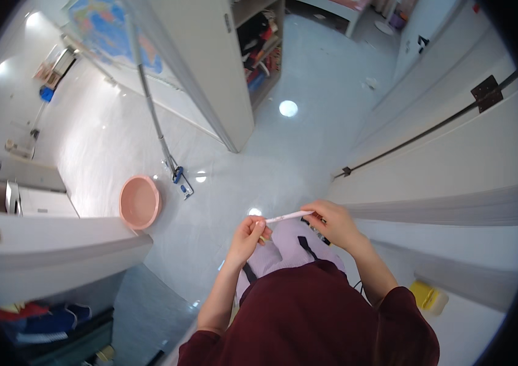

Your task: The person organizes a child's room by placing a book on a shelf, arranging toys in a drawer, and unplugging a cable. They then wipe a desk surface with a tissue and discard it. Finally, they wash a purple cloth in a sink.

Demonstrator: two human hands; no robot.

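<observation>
A thin white pen-like stick [288, 215] is held level in front of my body, one end in each hand. My left hand [249, 235] pinches its left end with the fingers curled. My right hand [332, 222] grips its right end. Both hands hover above my pale lilac trousers [283, 247] and the glossy white floor. My dark red sleeves come in from the lower edge.
A pink basin [139, 202] lies on the floor to the left, beside a mop [170, 165] leaning on a white cabinet [210, 73]. A white door [442, 158] with a black hinge stands at the right. A yellow object [428, 297] sits low right.
</observation>
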